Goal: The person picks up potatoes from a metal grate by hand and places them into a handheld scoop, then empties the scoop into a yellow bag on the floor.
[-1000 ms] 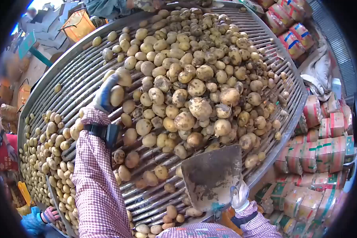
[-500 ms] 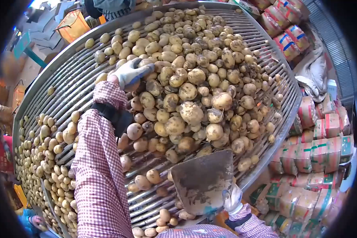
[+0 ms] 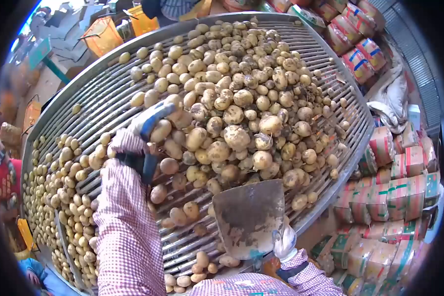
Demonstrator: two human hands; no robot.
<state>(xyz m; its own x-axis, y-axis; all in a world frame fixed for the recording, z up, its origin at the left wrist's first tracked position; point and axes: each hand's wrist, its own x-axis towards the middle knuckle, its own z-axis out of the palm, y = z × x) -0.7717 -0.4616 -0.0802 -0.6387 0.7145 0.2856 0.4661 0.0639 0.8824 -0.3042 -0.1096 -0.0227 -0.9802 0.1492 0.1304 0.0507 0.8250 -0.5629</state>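
Observation:
My left hand (image 3: 155, 118), in a white and blue glove, is at the left side of a heap of muddy potatoes (image 3: 237, 137). Its fingers are apart and curved against some potatoes at the heap's edge, without a closed grip. At the lower right, my right hand (image 3: 284, 242), in a whitish glove, grips a flat metal shovel (image 3: 249, 217) close to its lower right corner. The shovel's worn, dirty blade rests against the front of the heap. Its handle is mostly hidden.
A slatted metal sorting table (image 3: 103, 93) with a raised rim carries the heap; smaller potatoes (image 3: 76, 217) cover its left end. Stacked, packed boxes (image 3: 399, 195) stand to the right. Orange baskets (image 3: 102, 37) and another person's clothing (image 3: 177, 7) are beyond the far rim.
My left hand has drawn back toward me, its fingers curling, and potatoes beside it have shifted toward me. My right hand and the shovel stay nearly in place. The view has tilted slightly.

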